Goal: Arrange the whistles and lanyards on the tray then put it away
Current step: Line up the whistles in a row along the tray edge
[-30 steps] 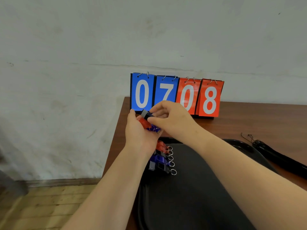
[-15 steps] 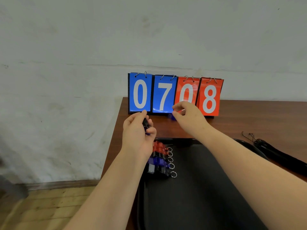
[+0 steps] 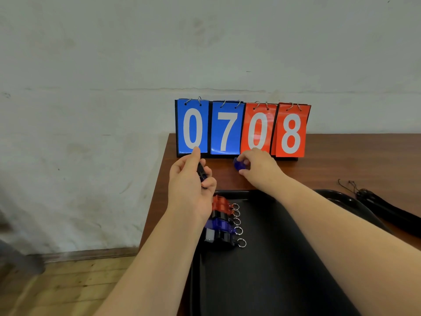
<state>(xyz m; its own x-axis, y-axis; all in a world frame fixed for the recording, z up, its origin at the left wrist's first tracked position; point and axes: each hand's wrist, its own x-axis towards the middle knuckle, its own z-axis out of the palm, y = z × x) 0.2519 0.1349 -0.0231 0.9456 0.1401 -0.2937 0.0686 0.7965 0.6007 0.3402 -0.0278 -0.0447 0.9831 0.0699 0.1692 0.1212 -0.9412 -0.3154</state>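
Note:
My left hand point(image 3: 190, 181) grips a black whistle point(image 3: 201, 174) above the table, just past the far left corner of the black tray point(image 3: 262, 270). My right hand point(image 3: 257, 165) pinches a blue whistle point(image 3: 239, 164) on the wooden table in front of the scoreboard. A row of several whistles point(image 3: 224, 222), red, black and blue with metal rings, lies along the tray's left edge, partly hidden by my left wrist. Black lanyards point(image 3: 382, 206) lie on the table to the right of the tray.
A flip scoreboard point(image 3: 241, 130) reading 0708 stands at the back of the brown table point(image 3: 341, 156) against a white wall. The table's left edge drops to a wooden floor point(image 3: 57, 290).
My hands have parted: the right hand reached forward to the blue whistle by the scoreboard, while the left stayed near the tray corner with the black whistle.

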